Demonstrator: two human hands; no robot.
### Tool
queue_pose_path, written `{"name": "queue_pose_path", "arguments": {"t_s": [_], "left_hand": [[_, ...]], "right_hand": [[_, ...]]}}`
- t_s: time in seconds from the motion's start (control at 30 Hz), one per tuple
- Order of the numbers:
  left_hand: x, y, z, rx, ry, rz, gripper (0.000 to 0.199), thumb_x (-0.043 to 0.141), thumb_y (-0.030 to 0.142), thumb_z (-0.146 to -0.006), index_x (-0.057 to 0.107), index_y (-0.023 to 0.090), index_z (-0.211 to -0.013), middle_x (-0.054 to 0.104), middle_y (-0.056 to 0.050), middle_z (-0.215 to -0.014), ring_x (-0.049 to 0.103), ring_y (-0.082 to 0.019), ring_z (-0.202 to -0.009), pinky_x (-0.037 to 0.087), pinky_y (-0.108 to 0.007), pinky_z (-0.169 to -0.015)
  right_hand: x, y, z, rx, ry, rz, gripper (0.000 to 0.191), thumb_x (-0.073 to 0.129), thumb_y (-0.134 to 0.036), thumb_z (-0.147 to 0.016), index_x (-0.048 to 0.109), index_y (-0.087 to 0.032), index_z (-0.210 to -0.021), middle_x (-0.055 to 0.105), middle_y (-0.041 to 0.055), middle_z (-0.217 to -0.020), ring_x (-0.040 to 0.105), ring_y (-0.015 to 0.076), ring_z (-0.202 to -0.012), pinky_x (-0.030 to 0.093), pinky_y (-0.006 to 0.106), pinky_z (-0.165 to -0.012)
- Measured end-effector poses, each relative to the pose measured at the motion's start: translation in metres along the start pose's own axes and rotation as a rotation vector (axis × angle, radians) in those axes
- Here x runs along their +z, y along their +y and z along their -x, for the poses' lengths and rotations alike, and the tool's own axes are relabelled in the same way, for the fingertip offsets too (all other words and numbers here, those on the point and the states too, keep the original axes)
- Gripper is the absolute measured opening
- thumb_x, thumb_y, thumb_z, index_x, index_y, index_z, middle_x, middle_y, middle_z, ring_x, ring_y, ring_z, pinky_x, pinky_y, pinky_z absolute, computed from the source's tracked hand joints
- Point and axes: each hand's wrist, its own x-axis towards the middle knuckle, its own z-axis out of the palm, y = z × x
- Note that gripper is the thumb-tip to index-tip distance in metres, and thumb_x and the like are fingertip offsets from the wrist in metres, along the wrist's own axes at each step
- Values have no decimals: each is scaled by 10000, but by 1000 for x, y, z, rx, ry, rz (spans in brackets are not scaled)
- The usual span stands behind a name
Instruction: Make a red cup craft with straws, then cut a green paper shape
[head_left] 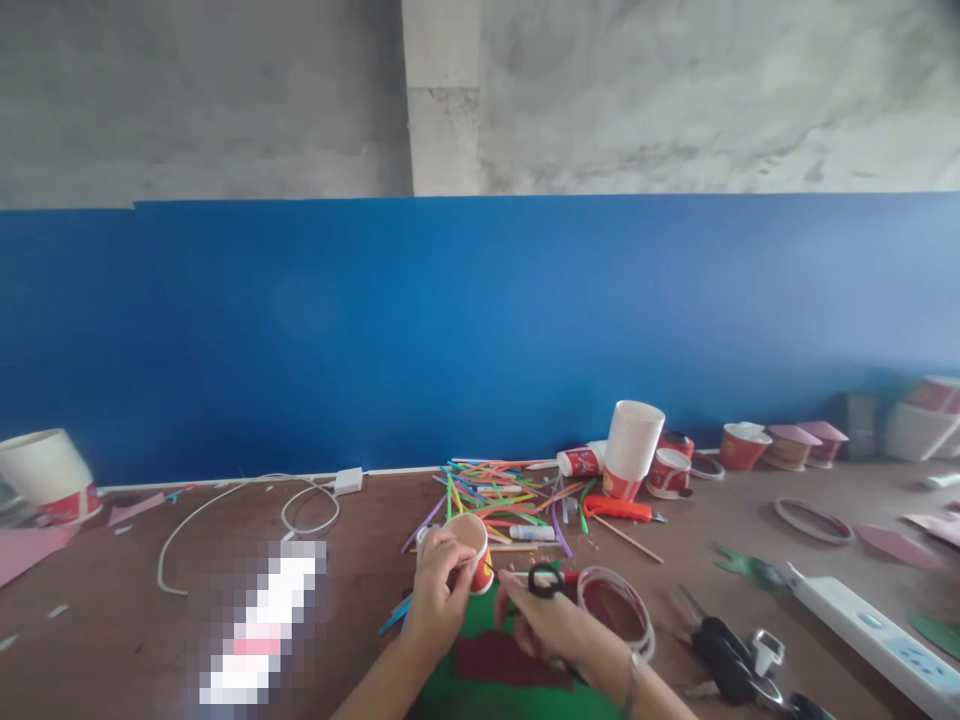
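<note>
Short of the surface's [360, 600] back edge, our left hand [441, 582] pinches a paper cup [469, 532], best kept steady, while our right hand [546, 622] grips scissors [532, 582].

I could pass over the tabletop [367, 555] between the white cable [337, 510] and left hand [441, 582]; straws [491, 488] block far, tape roll [643, 630] right.

your cup [481, 566] is red with yellow and a white rim, your scissors [559, 582] have black handles, your sheet [480, 620] green, your paper piece [486, 658] dark red.
</note>
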Motion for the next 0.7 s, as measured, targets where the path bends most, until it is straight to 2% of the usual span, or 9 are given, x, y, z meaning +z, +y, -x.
{"name": "queue_pose_path", "arguments": {"t_s": [0.1,0.17,0.23,0.3,0.4,0.47,0.57,0.63,0.7], "left_hand": [[0,-1,0,29,-7,-3,136,485,205,-831,611,189,-781,597,-47,-755,540,-205,-848,423,-364,-815],[0,-2,0,31,2,-7,140,488,205,-828,618,191,-779,602,-46,-739,544,-207,-846,426,-368,-818],[1,-3,0,28,5,-15,145,493,201,-824,623,193,-761,604,-42,-717,549,-206,-836,425,-375,-830],[2,-4,0,32,5,-25,152,492,197,-822,624,195,-747,603,-37,-699,554,-201,-817,420,-387,-849],[3,-5,-1,51,5,-28,161,480,197,-829,620,197,-747,603,-28,-676,560,-195,-805,398,-411,-892],[2,-5,-1,61,-1,-30,165,469,194,-834,618,199,-763,612,-25,-676,564,-196,-814,381,-427,-915],[1,-4,-1,67,-14,-39,164,465,190,-832,620,200,-779,622,-22,-677,566,-197,-814,389,-428,-904],[0,-3,-1,65,-15,-39,169,463,190,-831,622,200,-774,618,-22,-675,563,-196,-805,409,-408,-871],[-1,-2,-1,66,-14,-39,176,459,186,-833,621,197,-766,613,-25,-679,558,-193,-795,418,-393,-848]], "right_hand": [[-3,-4,-4,156,-328,-363,446,192,-521,-882,496,-208,-791,380,-78,-419,183,56,-286,247,163,-331],[-1,-2,-6,138,-343,-374,450,163,-510,-886,478,-209,-773,393,-75,-419,194,59,-280,282,170,-332],[6,3,-8,69,-148,-172,478,136,-498,-893,478,-202,-739,439,-45,-434,259,72,-288,303,186,-345],[15,9,-8,-105,171,130,425,222,-456,-900,487,-191,-700,486,-1,-485,415,104,-381,338,200,-401],[21,14,-5,-278,357,268,242,402,-374,-859,512,-189,-749,564,52,-678,535,145,-598,373,212,-504],[19,11,-5,-217,257,163,296,349,-396,-876,501,-188,-729,556,44,-653,507,128,-526,363,211,-465],[9,4,-9,-14,-67,-102,470,154,-485,-898,474,-198,-705,435,-36,-463,279,76,-298,290,198,-335],[5,1,-12,79,-296,-334,433,170,-497,-889,450,-210,-724,329,-89,-425,141,54,-283,233,172,-309],[6,2,-13,105,-302,-396,446,160,-511,-887,450,-209,-734,349,-87,-421,142,54,-284,243,174,-311]]}}
